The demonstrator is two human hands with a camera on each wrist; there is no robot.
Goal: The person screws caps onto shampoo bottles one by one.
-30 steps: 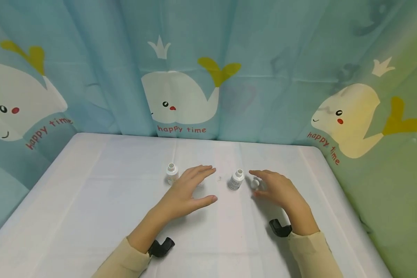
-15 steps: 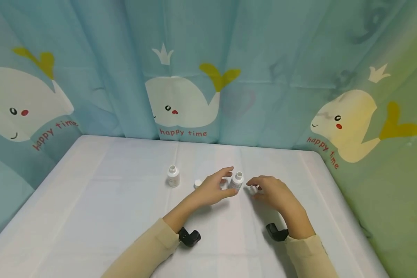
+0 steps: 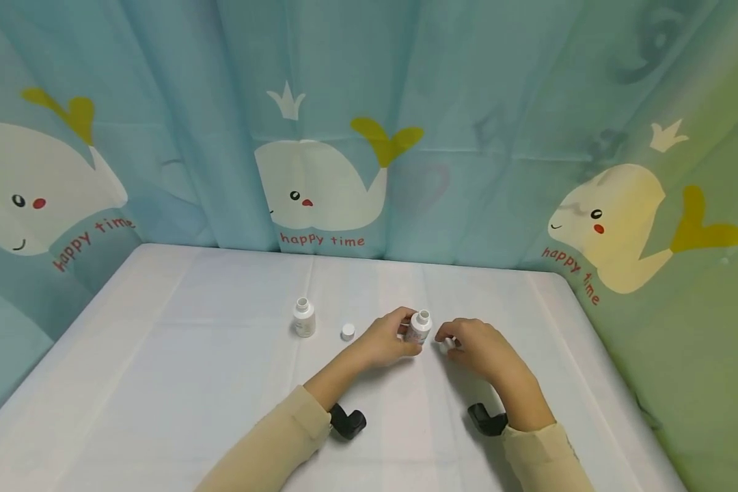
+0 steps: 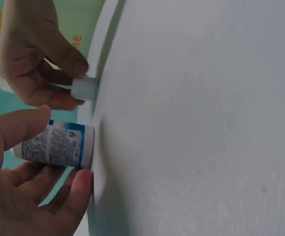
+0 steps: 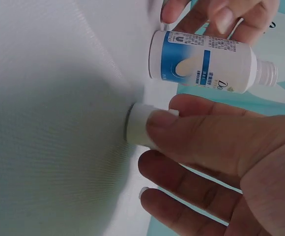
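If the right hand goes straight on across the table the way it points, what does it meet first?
Most likely the white bottle held in the left hand, though the head view leaves depth unclear.

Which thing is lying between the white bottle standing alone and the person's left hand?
A small white cap lies there on the table, between the lone white bottle and the left hand. The head view shows it.
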